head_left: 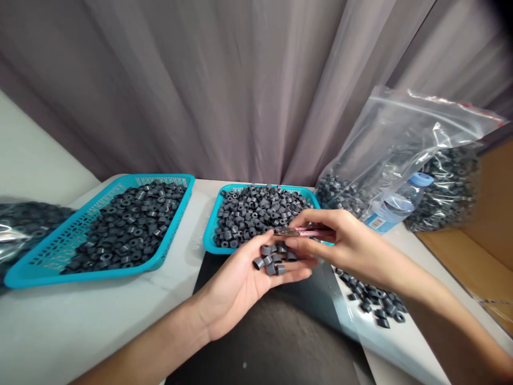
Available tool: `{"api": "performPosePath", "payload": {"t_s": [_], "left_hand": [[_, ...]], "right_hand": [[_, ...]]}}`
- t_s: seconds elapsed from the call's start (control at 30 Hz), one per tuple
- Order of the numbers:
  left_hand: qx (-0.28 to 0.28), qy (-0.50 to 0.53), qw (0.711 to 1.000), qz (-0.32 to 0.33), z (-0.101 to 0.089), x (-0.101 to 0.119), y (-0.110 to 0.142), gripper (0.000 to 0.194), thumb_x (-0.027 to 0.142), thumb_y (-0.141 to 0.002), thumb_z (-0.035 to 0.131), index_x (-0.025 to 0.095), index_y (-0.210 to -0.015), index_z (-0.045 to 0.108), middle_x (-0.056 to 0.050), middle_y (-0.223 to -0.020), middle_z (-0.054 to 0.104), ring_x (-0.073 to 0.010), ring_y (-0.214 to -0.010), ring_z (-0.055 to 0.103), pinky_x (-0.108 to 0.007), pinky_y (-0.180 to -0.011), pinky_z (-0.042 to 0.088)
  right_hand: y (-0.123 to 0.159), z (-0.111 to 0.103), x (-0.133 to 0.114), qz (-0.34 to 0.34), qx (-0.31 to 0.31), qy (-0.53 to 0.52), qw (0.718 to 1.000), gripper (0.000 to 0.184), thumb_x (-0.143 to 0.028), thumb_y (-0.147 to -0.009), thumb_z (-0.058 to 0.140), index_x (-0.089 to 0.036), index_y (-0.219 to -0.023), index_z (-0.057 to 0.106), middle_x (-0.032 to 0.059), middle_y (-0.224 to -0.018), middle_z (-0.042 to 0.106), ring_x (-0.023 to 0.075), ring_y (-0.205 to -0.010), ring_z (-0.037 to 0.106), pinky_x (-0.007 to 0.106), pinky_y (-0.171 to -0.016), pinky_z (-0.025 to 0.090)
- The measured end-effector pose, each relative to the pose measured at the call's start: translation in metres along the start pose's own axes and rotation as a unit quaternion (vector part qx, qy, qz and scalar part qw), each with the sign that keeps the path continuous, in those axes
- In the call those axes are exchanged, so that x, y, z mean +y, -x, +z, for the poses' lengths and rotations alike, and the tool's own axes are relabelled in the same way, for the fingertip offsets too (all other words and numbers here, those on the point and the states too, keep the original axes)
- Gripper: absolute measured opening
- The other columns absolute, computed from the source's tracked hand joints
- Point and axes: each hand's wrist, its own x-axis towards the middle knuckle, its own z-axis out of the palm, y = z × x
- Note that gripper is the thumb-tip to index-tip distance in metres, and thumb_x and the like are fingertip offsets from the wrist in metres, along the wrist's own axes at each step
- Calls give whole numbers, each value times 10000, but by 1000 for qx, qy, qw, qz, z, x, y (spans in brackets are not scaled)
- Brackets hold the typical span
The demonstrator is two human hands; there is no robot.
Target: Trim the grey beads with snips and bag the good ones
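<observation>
My left hand point(240, 275) is turned palm up and cups several small dark grey plastic ring spacers point(273, 259). Its thumb reaches up to the metal tip of a thin tool point(294, 232) with a pinkish handle. My right hand point(340, 235) pinches this tool between thumb and fingers, just above the spacers; whether it is tweezers or a small blade I cannot make out. Right behind both hands stands a turquoise basket point(209, 243) heaped with the same spacers.
At left, a larger turquoise basket point(100, 275) holds many spacers, beside a plastic bag point(24, 224) of them. A zip bag point(436, 139), a water bottle point(401, 203) and a cardboard box point(491, 214) stand at right. Loose spacers point(377, 299) lie near my right forearm. A dark mat point(264, 342) lies below.
</observation>
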Motion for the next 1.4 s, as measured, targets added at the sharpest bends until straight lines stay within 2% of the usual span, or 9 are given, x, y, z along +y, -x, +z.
{"api": "performPosePath", "payload": {"t_s": [0.23,0.5,0.67,0.77,0.9,1.07,1.4], "left_hand": [[14,-24,1000,1,-1,-1,-1,332,253,-1003,465,45,-1057,717,-176,-1057,746,-211,-843,728,-290,-731,570],[7,-52,999,5,-4,0,0,287,220,-971,499,80,-1096,716,-153,-1027,730,-165,-773,685,-228,-648,504],[3,-34,999,-21,-7,1,-3,309,229,-971,471,50,-1040,714,-163,-905,722,-88,-630,553,-158,-512,385],[3,-34,999,-19,-7,3,-4,289,216,-954,474,57,-1008,710,-165,-880,721,-82,-606,511,-160,-508,367],[-21,-67,998,0,-10,3,-4,279,167,-922,484,75,-1062,707,-166,-924,719,-103,-651,524,-183,-535,375],[-38,-120,992,26,-11,1,-2,301,104,-894,524,112,-1138,699,-134,-970,704,-111,-726,534,-189,-546,337],[-46,-189,981,10,-4,1,0,377,130,-910,587,195,-1276,645,-72,-1014,678,-121,-826,539,-231,-676,377]], "right_hand": [[-4,0,0,-23,-18,1,1000,59,-261,-891,663,-215,-922,684,-25,-875,669,127,-784,605,222,-681,435],[-3,-1,1,1,-13,-60,998,158,-338,-880,679,-186,-917,657,-18,-787,664,126,-702,577,227,-622,419],[-3,0,-2,9,-23,-104,994,175,-355,-901,654,-189,-952,630,-19,-703,678,137,-672,590,243,-640,438],[-3,0,-2,3,-3,-92,996,145,-325,-895,657,-185,-926,634,-11,-746,685,135,-692,588,237,-642,437],[-3,-1,-1,1,17,-74,997,111,-282,-868,685,-188,-889,630,-17,-782,681,126,-702,581,227,-641,429],[-3,-5,0,-6,-3,-56,998,95,-285,-886,668,-206,-910,621,-37,-753,691,132,-720,601,241,-682,439],[2,-12,-5,3,-27,0,1000,67,-192,-862,648,-229,-868,593,-51,-722,693,147,-732,625,249,-695,455]]}}
